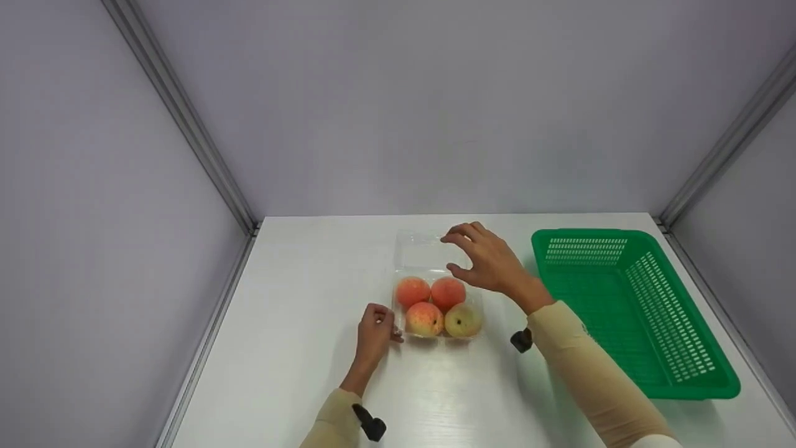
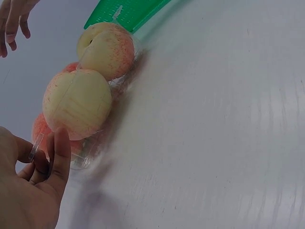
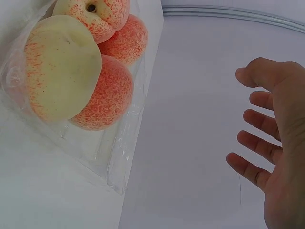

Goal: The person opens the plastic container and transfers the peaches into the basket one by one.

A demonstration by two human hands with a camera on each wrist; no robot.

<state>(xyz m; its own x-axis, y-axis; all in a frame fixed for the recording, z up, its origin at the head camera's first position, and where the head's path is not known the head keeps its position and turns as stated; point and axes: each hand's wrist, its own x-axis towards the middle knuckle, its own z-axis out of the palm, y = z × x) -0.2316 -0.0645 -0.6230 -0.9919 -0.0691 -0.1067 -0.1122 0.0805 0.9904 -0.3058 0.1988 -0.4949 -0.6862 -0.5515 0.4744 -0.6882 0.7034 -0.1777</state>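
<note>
Several peaches sit together in a clear plastic clamshell box (image 3: 102, 150) in the middle of the table. Two reddish peaches lie at the back; in front are a red-yellow peach (image 1: 424, 319) and a paler yellow one (image 1: 463, 320). The box's transparent lid (image 1: 416, 254) is folded back, away from the person. My left hand (image 1: 375, 333) pinches the clear rim at the box's near left side, the plastic edge showing between thumb and fingers in the left wrist view. Above the lid's right part hovers my right hand (image 1: 488, 260), fingers spread and holding nothing.
To the right stands a green plastic basket (image 1: 622, 249) with slotted walls and nothing in it. The white table (image 1: 298, 280) meets grey panel walls at the back and sides. Both wrists carry small black camera mounts (image 1: 521, 340).
</note>
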